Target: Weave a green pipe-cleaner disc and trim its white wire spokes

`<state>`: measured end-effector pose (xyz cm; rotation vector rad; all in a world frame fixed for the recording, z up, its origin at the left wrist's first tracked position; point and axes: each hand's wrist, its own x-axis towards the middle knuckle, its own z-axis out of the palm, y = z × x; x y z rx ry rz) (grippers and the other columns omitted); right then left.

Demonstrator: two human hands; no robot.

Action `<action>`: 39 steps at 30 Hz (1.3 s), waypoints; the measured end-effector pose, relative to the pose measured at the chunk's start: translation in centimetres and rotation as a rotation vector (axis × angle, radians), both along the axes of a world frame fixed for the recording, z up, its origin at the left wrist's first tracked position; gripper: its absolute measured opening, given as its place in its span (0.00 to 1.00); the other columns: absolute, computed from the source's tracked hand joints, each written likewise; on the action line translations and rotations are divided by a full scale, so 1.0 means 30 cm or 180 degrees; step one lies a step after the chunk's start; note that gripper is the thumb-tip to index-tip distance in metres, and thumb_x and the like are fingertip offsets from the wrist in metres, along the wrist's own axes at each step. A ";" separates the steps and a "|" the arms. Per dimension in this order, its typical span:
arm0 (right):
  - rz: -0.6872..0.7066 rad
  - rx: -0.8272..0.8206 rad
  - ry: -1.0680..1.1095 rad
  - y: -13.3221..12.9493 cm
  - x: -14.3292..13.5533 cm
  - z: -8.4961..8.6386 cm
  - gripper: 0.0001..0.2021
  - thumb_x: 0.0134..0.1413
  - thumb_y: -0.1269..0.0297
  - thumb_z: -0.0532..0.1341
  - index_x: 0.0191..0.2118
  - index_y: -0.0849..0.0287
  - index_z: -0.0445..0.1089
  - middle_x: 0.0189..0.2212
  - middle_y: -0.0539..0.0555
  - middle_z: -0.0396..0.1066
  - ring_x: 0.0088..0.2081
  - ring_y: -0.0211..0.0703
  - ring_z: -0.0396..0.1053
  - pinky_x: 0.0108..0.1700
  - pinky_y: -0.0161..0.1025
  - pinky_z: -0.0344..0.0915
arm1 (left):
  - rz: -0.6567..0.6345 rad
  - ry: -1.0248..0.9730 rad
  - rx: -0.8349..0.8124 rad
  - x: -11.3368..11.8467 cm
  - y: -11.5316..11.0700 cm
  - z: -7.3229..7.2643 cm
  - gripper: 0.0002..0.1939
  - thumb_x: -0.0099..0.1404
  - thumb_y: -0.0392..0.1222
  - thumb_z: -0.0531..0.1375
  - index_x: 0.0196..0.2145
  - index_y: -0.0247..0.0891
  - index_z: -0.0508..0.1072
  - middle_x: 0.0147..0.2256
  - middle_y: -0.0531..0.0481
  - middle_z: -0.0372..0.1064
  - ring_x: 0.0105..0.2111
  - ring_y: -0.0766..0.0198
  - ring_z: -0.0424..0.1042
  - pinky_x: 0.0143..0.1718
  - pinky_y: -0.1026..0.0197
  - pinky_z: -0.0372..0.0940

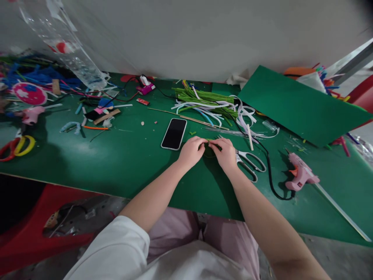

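Note:
My left hand (192, 151) and my right hand (224, 152) meet over the green table, fingertips pinched close together on a thin green pipe cleaner (208, 140). Most of that piece is hidden by the fingers. White-handled scissors (251, 161) lie beside my right hand, their blades partly behind it. A black-screened phone (174, 134) rests just left of my left hand. Beyond the hands is a small green scrap (192, 133). Further back lies a bundle of green pipe cleaners (204, 95) with white and blue ones.
A pink glue gun (301, 172) with a black cable is at the right. Behind it leans a green board (300, 103). Left stand a plastic bottle (78, 58) and red-yellow scissors (18, 148); thin wires (230, 131) lie beyond the hands.

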<state>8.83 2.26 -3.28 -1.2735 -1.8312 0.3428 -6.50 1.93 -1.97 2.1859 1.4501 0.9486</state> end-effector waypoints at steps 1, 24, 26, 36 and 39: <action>0.0001 0.0025 -0.0001 0.000 -0.003 0.000 0.06 0.51 0.66 0.59 0.33 0.56 0.73 0.32 0.54 0.72 0.37 0.47 0.65 0.42 0.46 0.62 | 0.0045 -0.0035 -0.0006 -0.002 0.002 0.001 0.13 0.60 0.34 0.49 0.39 0.39 0.71 0.38 0.46 0.69 0.39 0.58 0.67 0.40 0.56 0.62; 0.0035 0.0123 -0.0460 0.015 0.009 -0.023 0.08 0.51 0.63 0.59 0.36 0.57 0.73 0.33 0.55 0.71 0.37 0.48 0.64 0.42 0.45 0.63 | -0.0578 -0.0020 -0.0469 -0.010 -0.010 0.020 0.30 0.59 0.34 0.50 0.59 0.42 0.50 0.56 0.46 0.57 0.54 0.56 0.59 0.51 0.54 0.59; 0.0052 0.0098 -0.0456 0.014 0.006 -0.019 0.06 0.50 0.65 0.60 0.34 0.58 0.73 0.32 0.55 0.71 0.37 0.48 0.64 0.42 0.45 0.62 | -0.0674 0.0047 -0.0559 -0.004 -0.013 0.014 0.31 0.59 0.33 0.49 0.60 0.42 0.48 0.56 0.45 0.55 0.54 0.55 0.58 0.50 0.53 0.59; 0.0126 -0.0939 -0.0238 0.008 0.136 0.081 0.07 0.47 0.60 0.60 0.32 0.57 0.72 0.27 0.51 0.69 0.26 0.39 0.64 0.30 0.36 0.61 | -0.0601 -0.0045 -0.0700 0.022 -0.010 -0.005 0.32 0.61 0.48 0.52 0.61 0.45 0.45 0.58 0.44 0.51 0.57 0.52 0.53 0.52 0.50 0.56; 0.0554 -0.1534 -0.0842 -0.003 0.165 0.100 0.06 0.46 0.60 0.60 0.30 0.54 0.72 0.24 0.49 0.69 0.25 0.38 0.64 0.26 0.34 0.58 | -0.0582 -0.0027 -0.0829 0.022 -0.008 -0.007 0.34 0.60 0.48 0.53 0.61 0.47 0.43 0.59 0.45 0.49 0.58 0.51 0.51 0.52 0.49 0.56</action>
